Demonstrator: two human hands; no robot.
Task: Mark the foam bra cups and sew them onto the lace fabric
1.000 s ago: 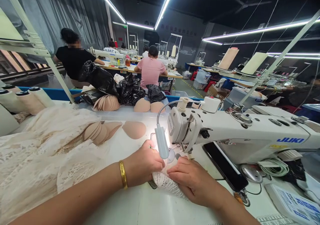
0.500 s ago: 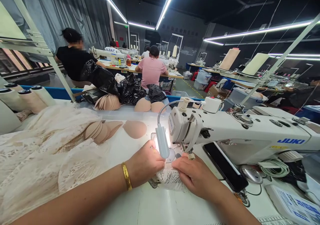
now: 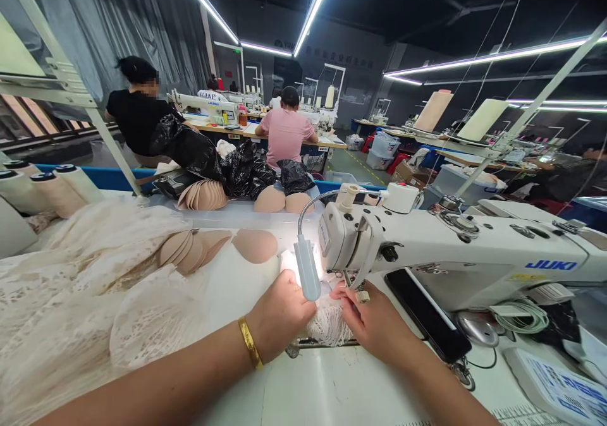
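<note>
A piece of white lace fabric (image 3: 331,326) lies at the needle area of the white sewing machine (image 3: 450,243). My left hand (image 3: 283,314), with a gold bracelet at the wrist, is closed on the lace's left side. On the other side my right hand (image 3: 372,312) pinches the lace close to the presser foot, its fingertips partly behind the machine head. A grey gooseneck lamp (image 3: 307,268) shines on the spot and hides part of the fabric between the hands.
To the left lie a heap of cream lace (image 3: 85,287) and stacked beige bra cups (image 3: 183,249), with a single cup (image 3: 256,245) beside them. A black phone (image 3: 427,315) rests under the machine arm. People sit at other machines ahead.
The lace has shifted slightly up and right between my hands. My left hand has turned and moved a little nearer the right; my right fingers have lifted closer to the presser foot.
</note>
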